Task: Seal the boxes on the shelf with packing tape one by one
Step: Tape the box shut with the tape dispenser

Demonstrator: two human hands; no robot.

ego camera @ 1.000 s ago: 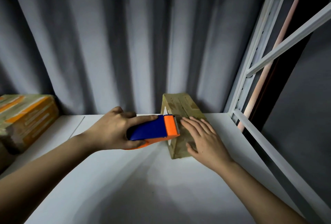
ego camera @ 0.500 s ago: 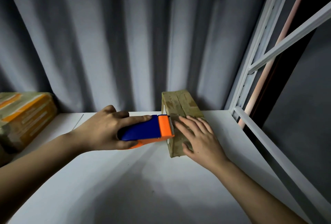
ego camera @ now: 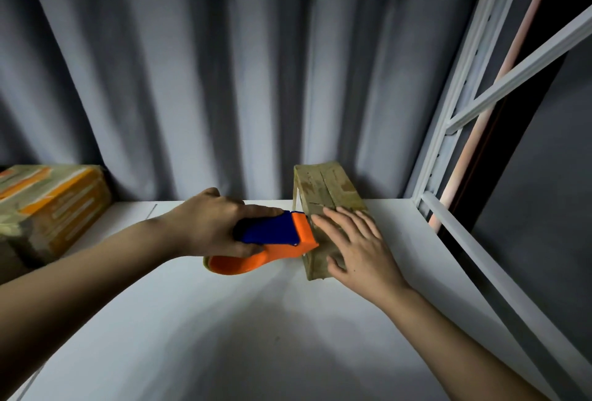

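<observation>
**A:** so what's the box [ego camera: 330,195] actually look like here?

**B:** small, narrow, brown cardboard, pretty worn. Top has scuffs and pale patches, plus a seam running lengthwise down the middle. It sits on the white shelf [ego camera: 224,320] toward the right, its far end near the grey curtain [ego camera: 224,64], close to the white frame [ego camera: 448,131].

**A:** and the hands?

**B:** right hand [ego camera: 358,246] lies flat on the near part of the top, fingers straight and spread, thumb down over the near end. Just pressing, not curled round anything. Left hand [ego camera: 211,224] is wrapped round the blue handle of the dispenser [ego camera: 272,240], with the orange head touching the box's left top edge, right beside the right fingertips.

**A:** tape on it yet?

**B:** can't tell, too dim and blurry at the blade.

**A:** anything else around?

**B:** a second box [ego camera: 54,205] with orange stripes at the far left of the shelf, well apart.
</observation>
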